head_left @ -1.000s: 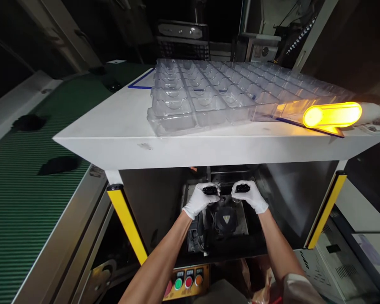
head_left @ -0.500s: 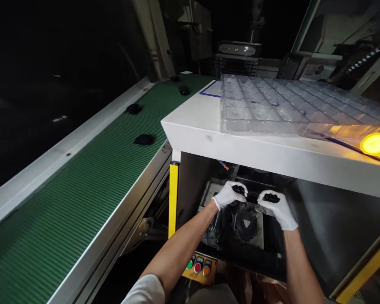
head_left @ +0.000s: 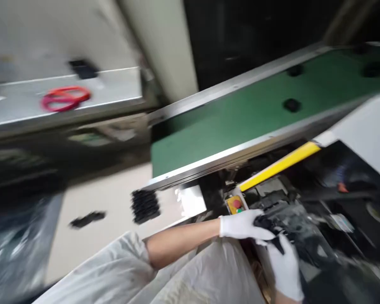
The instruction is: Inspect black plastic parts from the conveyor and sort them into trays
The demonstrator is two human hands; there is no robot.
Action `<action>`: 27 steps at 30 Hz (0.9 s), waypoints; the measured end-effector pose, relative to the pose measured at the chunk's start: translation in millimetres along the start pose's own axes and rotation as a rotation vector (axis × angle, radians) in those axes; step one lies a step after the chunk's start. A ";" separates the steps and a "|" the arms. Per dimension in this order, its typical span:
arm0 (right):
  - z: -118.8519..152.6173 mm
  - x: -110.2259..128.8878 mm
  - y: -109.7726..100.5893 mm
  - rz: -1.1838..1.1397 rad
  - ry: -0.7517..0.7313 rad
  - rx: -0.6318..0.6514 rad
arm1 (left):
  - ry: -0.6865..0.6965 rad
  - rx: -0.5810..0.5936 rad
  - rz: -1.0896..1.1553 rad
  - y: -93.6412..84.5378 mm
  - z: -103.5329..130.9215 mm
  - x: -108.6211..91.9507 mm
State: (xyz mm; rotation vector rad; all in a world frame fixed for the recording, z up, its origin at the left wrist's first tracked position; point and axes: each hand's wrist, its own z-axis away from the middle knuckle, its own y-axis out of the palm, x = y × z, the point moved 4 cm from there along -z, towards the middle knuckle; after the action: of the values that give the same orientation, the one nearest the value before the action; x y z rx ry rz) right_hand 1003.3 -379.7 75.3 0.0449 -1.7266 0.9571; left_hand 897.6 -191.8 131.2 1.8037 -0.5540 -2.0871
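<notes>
My left hand (head_left: 245, 224), in a white glove, is closed around a black part (head_left: 264, 223) near the machine. Close beside it at the lower right, my right hand (head_left: 283, 259), gloved too, has its fingers wrapped on black material that runs between the two hands. Motion blur hides whether this is one part or two. To the left, a block of stacked black parts (head_left: 145, 206) sits on a pale table (head_left: 114, 185), with another small black part (head_left: 88, 219) further left.
A green conveyor belt (head_left: 215, 135) carrying several black parts crosses the view above my hands. A yellow post (head_left: 280, 166) slants beside the machine, near a button box (head_left: 234, 204). Red and pink rings (head_left: 66, 98) lie on a shelf at the upper left.
The view has swung left, bringing the pale table and shelf in. My hands, apart before with a black part in each, are now together.
</notes>
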 end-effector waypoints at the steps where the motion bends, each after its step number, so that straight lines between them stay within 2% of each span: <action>1: 11.3 8.9 38.3 -0.086 0.041 0.201 | -0.051 -0.158 0.012 -25.5 48.2 26.6; 2: 23.4 21.3 75.4 -0.180 0.092 0.423 | -0.098 -0.358 0.019 -48.8 99.3 51.3; 4: 43.4 52.3 136.9 -0.324 0.182 0.732 | -0.108 -0.742 -0.127 -82.9 204.3 88.3; 5: 50.4 68.5 163.5 -0.356 0.219 0.844 | -0.114 -0.916 -0.204 -93.9 255.8 102.9; 7: 60.0 100.0 213.3 -0.329 0.231 0.979 | -0.135 -1.204 -0.266 -107.7 351.4 130.6; 10: 86.7 151.1 296.9 -0.155 0.048 1.157 | -0.121 -1.499 -0.208 -124.1 471.4 173.1; 12: 123.3 188.1 362.7 -0.046 -0.120 1.279 | -0.110 -1.629 -0.200 -141.5 538.1 198.8; 14: 168.7 224.3 433.7 0.042 -0.309 1.350 | -0.083 -1.713 -0.224 -166.3 595.2 218.1; 16: 212.6 253.3 505.3 0.138 -0.491 1.399 | -0.058 -1.741 -0.246 -195.8 640.3 230.6; 18: 242.2 270.4 569.2 0.189 -0.513 1.388 | -0.081 -1.737 -0.280 -224.5 671.6 236.9; 20: 258.4 278.2 617.3 0.262 -0.491 1.374 | -0.136 -1.721 -0.341 -246.6 689.0 237.9; 21: 262.6 280.6 633.9 0.301 -0.485 1.365 | -0.163 -1.713 -0.377 -254.2 693.4 237.2; 23: 265.5 285.0 652.6 0.375 -0.501 1.335 | -0.203 -1.708 -0.442 -263.2 696.3 235.1; 27: 260.4 292.6 653.4 0.533 -0.562 1.198 | -0.282 -1.760 -0.506 -266.0 691.7 234.7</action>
State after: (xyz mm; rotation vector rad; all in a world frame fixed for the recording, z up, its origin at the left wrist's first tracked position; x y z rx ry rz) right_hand 373.9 22.5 -74.2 0.7104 -1.3921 2.4463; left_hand 180.8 -20.0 -115.6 0.5307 1.4136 -1.7741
